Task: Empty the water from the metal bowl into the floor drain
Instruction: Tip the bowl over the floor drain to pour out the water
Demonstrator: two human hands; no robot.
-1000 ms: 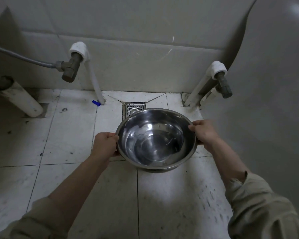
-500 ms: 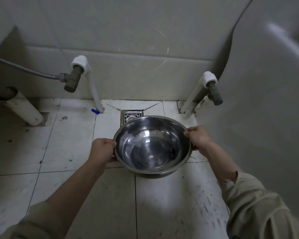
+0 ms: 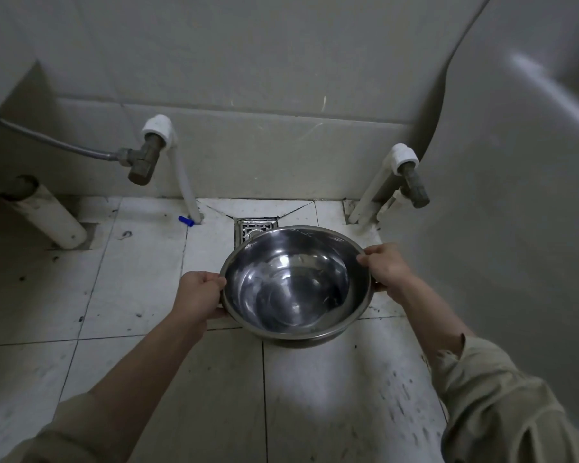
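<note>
A shiny metal bowl (image 3: 295,285) with a shallow pool of water in its bottom hangs above the white tiled floor, roughly level. My left hand (image 3: 199,295) grips its left rim and my right hand (image 3: 385,267) grips its right rim. Just beyond the bowl's far rim lies the square metal floor drain (image 3: 255,226), partly hidden by the bowl.
A left wall valve (image 3: 144,162) with a braided hose and a white pipe stands behind the drain. Another valve (image 3: 413,185) on white pipes is at the right. A large white fixture (image 3: 515,228) fills the right side. A thick white pipe (image 3: 52,218) slants at left. A small blue piece (image 3: 186,221) lies on the floor.
The bowl, held by both hands, sits lower in the view and a bit nearer the floor; the view has tilted so more wall shows. The grip is unchanged.
</note>
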